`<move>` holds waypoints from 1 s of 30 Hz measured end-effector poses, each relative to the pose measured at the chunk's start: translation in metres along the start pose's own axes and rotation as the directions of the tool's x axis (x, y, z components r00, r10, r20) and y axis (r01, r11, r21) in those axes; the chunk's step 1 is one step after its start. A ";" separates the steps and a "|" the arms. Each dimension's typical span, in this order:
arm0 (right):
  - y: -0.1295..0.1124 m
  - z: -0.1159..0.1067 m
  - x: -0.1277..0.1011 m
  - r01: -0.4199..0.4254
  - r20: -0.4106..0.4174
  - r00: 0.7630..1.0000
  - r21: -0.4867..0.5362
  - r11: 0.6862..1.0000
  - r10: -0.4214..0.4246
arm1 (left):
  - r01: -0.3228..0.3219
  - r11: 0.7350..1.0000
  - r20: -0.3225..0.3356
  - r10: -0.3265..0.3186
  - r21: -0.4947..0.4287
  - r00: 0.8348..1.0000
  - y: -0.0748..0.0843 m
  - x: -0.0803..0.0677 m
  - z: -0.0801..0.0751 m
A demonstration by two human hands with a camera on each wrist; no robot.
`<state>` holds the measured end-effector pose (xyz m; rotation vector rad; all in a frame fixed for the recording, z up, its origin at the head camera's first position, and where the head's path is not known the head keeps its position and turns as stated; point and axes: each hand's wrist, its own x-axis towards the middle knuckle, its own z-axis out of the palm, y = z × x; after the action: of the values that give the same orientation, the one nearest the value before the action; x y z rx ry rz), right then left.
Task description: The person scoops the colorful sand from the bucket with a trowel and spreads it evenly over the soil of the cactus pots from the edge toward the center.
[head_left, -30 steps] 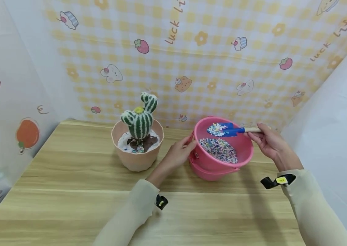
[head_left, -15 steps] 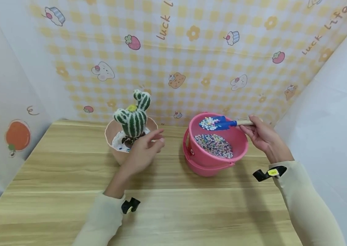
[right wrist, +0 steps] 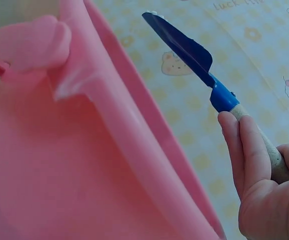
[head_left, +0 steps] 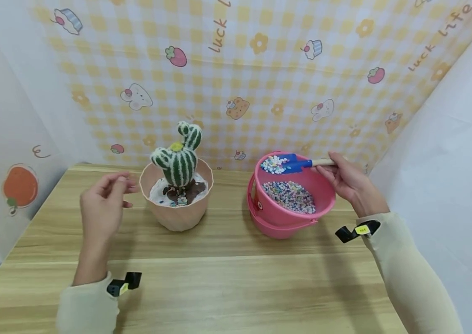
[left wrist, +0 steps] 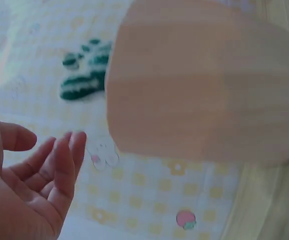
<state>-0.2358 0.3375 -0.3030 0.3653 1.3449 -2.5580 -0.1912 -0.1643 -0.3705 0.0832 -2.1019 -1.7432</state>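
Observation:
My right hand [head_left: 346, 183] grips the pale wooden handle of a small blue trowel [head_left: 296, 164], also seen in the right wrist view as a blue trowel [right wrist: 189, 55]. White and pastel pebbles [head_left: 274, 164] lie heaped on its blade, over the pink bucket [head_left: 325, 195]. My left hand [head_left: 104, 204] is empty, just left of the peach flowerpot [head_left: 179, 215], its fingers loosely bent toward the rim. A green-and-white striped cactus [head_left: 180, 167] with a yellow flower stands in the pot. White filling, brown patches and a few coloured pebbles surround its base.
Multicoloured pebbles [head_left: 290, 197] fill the bottom of the bucket, which sits in a second pink rim or bucket. A wooden table [head_left: 227, 287] carries everything. Behind it hangs a yellow checked cloth [head_left: 219, 74]; a white sheet [head_left: 461, 176] closes off the right side.
My left hand has let go of the bucket's left rim and crossed in front of the pot to its left side. The right hand and loaded trowel have shifted slightly left.

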 end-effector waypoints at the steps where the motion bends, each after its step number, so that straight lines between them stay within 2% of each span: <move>1: 0.000 0.002 0.000 -0.003 -0.001 1.000 0.000 1.000 0.003 | 0.014 0.999 -0.036 -0.013 0.033 0.999 -0.003 0.004 -0.002; 2: 0.000 0.003 0.001 -0.004 -0.001 1.000 -0.002 1.000 0.004 | 0.033 0.996 -0.054 -0.029 0.078 0.998 -0.006 0.007 -0.004; 4: 0.001 0.006 0.001 -0.004 -0.004 1.000 -0.014 1.000 0.004 | 0.066 0.979 -0.030 -0.061 0.190 0.998 -0.013 0.013 -0.007; 7: 0.002 0.010 0.003 -0.003 -0.014 1.000 -0.033 0.999 0.003 | 0.077 0.945 0.082 -0.108 0.319 0.991 -0.025 0.020 -0.008; 9: 0.003 0.014 0.003 0.000 -0.021 1.000 -0.043 0.999 -0.001 | 0.069 0.936 0.170 -0.135 0.345 0.976 -0.030 0.022 -0.008; 11: 0.004 0.018 0.004 0.002 -0.024 1.000 -0.047 0.999 -0.003 | 0.074 0.937 0.237 -0.162 0.342 0.958 -0.034 0.025 -0.006; 14: 0.007 0.023 0.005 0.015 -0.024 1.000 -0.056 0.998 -0.016 | 0.099 0.947 0.302 -0.195 0.304 0.933 -0.037 0.028 -0.003; 20: 0.014 0.031 0.009 0.026 -0.003 1.000 -0.068 0.997 -0.026 | 0.181 0.962 0.405 -0.252 0.204 0.879 -0.042 0.033 -0.003; 22: 0.015 0.034 0.010 0.020 0.003 1.000 -0.068 0.997 -0.020 | 0.207 0.960 0.422 -0.269 0.186 0.866 -0.042 0.034 -0.002; 24: 0.017 0.036 0.011 0.019 0.006 1.000 -0.072 0.997 -0.019 | 0.229 0.957 0.422 -0.285 0.179 0.861 -0.041 0.034 -0.001; 30: 0.023 0.043 0.013 0.013 0.005 1.000 -0.059 0.998 -0.013 | 0.230 0.953 0.384 -0.291 0.197 0.876 -0.036 0.033 0.004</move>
<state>-0.2455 0.2884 -0.3011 0.3410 1.4223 -2.5219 -0.2304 -0.1785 -0.3968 0.0478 -2.6290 -1.8867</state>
